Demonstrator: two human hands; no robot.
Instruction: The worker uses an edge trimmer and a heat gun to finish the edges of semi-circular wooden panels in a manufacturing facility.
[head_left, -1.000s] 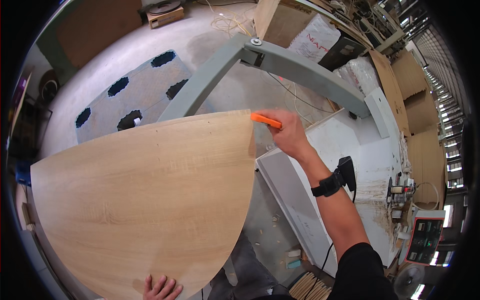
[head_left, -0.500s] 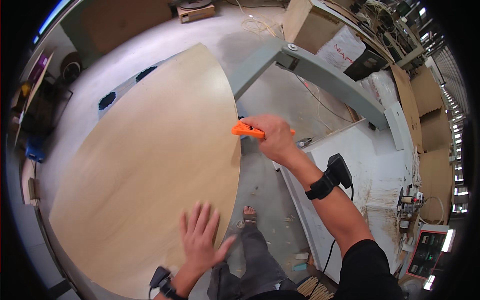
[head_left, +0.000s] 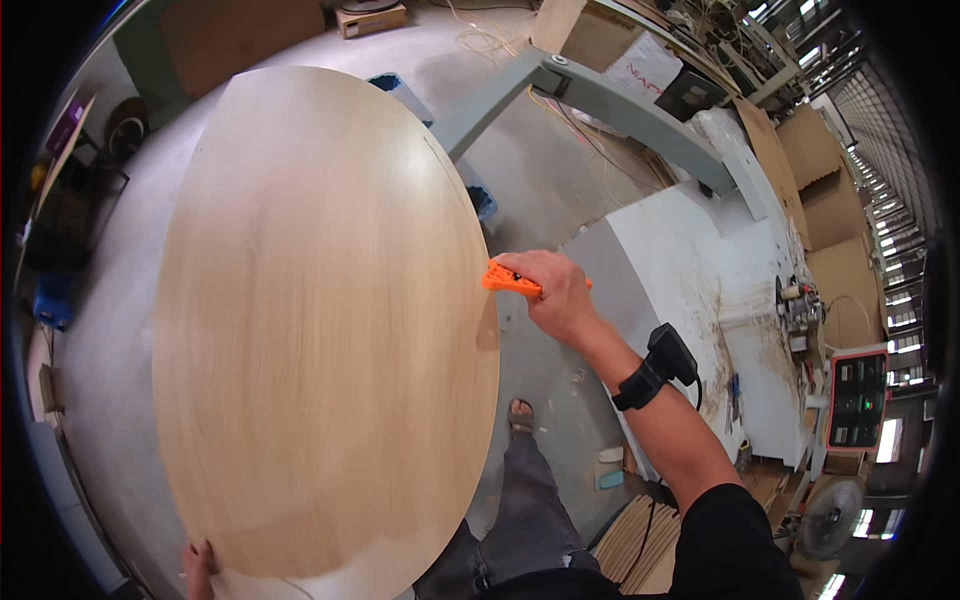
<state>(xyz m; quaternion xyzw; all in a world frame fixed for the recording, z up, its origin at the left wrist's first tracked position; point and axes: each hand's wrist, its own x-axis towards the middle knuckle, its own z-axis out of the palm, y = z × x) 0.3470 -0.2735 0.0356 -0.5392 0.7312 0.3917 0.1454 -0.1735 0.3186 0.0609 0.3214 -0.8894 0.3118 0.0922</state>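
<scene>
left hand (head_left: pixel 199 570) at lower-left edge of board (head_left: pixel 320 300), partly hidden; cannot tell whether it grips. board: pale wood grain, curved sides, left and centre of view. orange tool (head_left: pixel 510 279) at board's right edge, right hand (head_left: pixel 562 295) closed around it. farther right: white table (head_left: pixel 680 265), red-rimmed panel (head_left: pixel 857 400).

Orange tool (head_left: pixel 512 280) pt. hidden in R hand (head_left: pixel 562 295), L hand (head_left: pixel 198 568) cut off at btm. edge, board (head_left: pixel 320 330) too, blue item (head_left: pixel 482 203) mostly behind it, ctrl. panel (head_left: pixel 857 400) text too small.
</scene>
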